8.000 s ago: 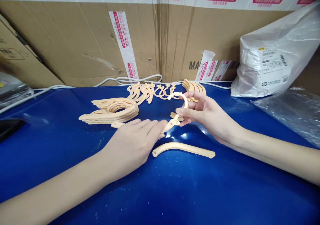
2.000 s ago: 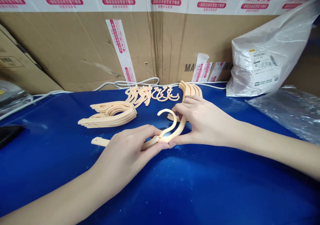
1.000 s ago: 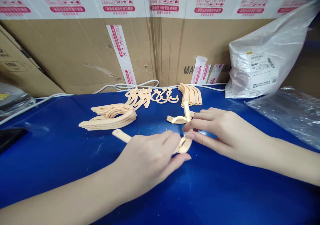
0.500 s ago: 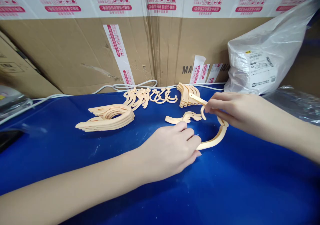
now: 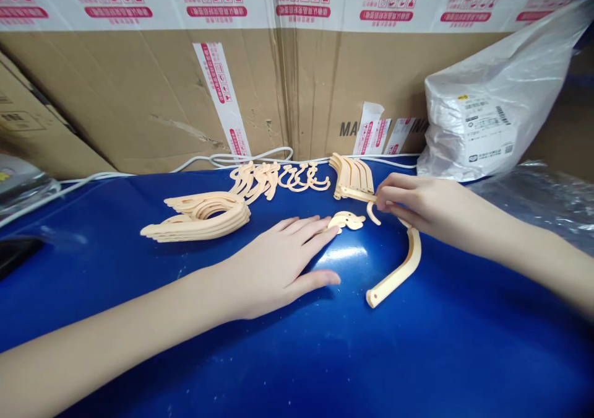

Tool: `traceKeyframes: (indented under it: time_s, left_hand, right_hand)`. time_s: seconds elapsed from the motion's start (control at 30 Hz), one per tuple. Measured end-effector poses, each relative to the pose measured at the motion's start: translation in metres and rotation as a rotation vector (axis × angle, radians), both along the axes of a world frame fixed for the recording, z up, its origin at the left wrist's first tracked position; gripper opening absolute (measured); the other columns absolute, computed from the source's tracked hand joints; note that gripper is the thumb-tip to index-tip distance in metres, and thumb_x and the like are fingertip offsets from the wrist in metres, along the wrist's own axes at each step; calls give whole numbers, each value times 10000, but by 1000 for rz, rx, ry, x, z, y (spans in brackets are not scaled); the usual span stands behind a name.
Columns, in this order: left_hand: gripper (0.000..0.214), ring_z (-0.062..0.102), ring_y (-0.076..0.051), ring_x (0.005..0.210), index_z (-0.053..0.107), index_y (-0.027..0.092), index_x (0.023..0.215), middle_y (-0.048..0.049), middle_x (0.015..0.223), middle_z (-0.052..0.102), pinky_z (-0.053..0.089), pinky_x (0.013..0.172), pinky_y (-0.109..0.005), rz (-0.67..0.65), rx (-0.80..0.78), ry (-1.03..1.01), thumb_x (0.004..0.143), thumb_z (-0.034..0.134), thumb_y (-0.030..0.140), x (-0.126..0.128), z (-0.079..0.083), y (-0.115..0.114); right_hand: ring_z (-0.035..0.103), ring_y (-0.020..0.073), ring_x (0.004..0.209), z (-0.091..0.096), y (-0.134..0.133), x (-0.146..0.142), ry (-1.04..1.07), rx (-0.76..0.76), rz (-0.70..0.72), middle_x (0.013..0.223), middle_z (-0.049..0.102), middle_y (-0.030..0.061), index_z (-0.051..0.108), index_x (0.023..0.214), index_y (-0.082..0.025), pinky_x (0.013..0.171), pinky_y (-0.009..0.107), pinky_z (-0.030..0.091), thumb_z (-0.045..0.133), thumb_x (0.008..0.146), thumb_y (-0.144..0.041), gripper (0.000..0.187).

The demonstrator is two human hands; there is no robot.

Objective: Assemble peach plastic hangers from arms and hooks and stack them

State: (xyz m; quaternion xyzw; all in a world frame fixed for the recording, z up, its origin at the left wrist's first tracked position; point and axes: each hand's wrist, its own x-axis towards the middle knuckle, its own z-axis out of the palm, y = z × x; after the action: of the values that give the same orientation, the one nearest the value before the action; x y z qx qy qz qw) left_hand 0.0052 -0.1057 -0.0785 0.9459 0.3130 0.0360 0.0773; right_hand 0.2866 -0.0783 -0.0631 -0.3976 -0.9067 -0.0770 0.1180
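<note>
My right hand (image 5: 406, 201) pinches a beige folding clothes hanger near its middle. A curved arm (image 5: 399, 272) of that hanger hangs down toward the blue table, with a hole at its tip. Another arm reaches left from my fingertips, and a short hook (image 5: 373, 213) curls below them. My left hand (image 5: 288, 263) is spread flat, palm down, its fingertips over a loose beige hanger part (image 5: 347, 221); whether they press on it I cannot tell. Behind lie a row of hanger arms (image 5: 353, 173) and several loose hooks (image 5: 304, 178).
On the left, folded hangers sit in a stack (image 5: 199, 220). A white cable (image 5: 250, 158) runs along the back, before a large cardboard box (image 5: 153, 96). At the right stands a wrapped white parcel (image 5: 482, 121) beside crumpled clear plastic (image 5: 542, 189).
My left hand has let go of the hanger's arm and moved left, fingers straightened, over the loose part. The right hand still holds the hanger, whose left arm now points lower.
</note>
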Motion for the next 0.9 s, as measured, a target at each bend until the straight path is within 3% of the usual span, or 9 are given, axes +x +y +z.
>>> traceKeyframes:
  time_s: [0.13, 0.4, 0.53, 0.63, 0.7, 0.9]
  left_hand:
    - [613, 318, -281, 1408, 304, 235, 1484, -55, 1534, 333, 306, 1138, -472, 34, 50, 7, 964, 363, 556, -27, 6, -19]
    - [622, 453, -315, 1322, 252, 320, 1493, -11, 1485, 408, 467, 1004, -530, 109, 153, 92, 940, 437, 538, -72, 14, -54]
    - [512, 493, -308, 1290, 403, 310, 1412, -14, 1443, 485, 495, 973, -518, 136, 173, 25, 948, 429, 523, -67, 17, -55]
    - [432, 539, -304, 1231, 499, 228, 1323, -78, 1370, 558, 496, 962, -510, 166, 164, -26, 962, 435, 456, -52, 19, -47]
    - [361, 594, -289, 1118, 541, 193, 1254, -97, 1250, 620, 526, 898, -478, 189, 131, -41, 953, 476, 381, -42, 18, -39]
    - [192, 585, -221, 920, 611, 186, 1061, -53, 1008, 615, 506, 782, -380, 220, 63, -162, 956, 454, 217, -31, 4, -20]
  right_hand:
    - [601, 189, 820, -3, 2, -6, 19, -104, 14, 969, 596, 71, 620, 951, -184, 703, 321, 479, 361, 985, -277, 277]
    - [603, 211, 919, -15, 4, -20, 63, -91, 22, 979, 632, 69, 636, 956, -178, 780, 345, 489, 395, 976, -242, 250]
    - [597, 205, 953, 3, -2, -16, 94, -153, 99, 1028, 631, 65, 662, 1007, -202, 831, 357, 479, 465, 959, -311, 230]
    - [592, 200, 998, 20, -13, -13, 103, -403, 233, 1088, 617, 37, 682, 1022, -269, 843, 333, 487, 655, 834, -446, 260]
    - [579, 224, 1036, 27, -23, -14, 36, -483, 268, 1091, 613, 32, 694, 1005, -292, 863, 356, 481, 729, 744, -492, 331]
    - [593, 128, 913, 18, -43, -34, 30, -688, 263, 931, 614, -9, 654, 904, -253, 795, 250, 462, 566, 915, -298, 100]
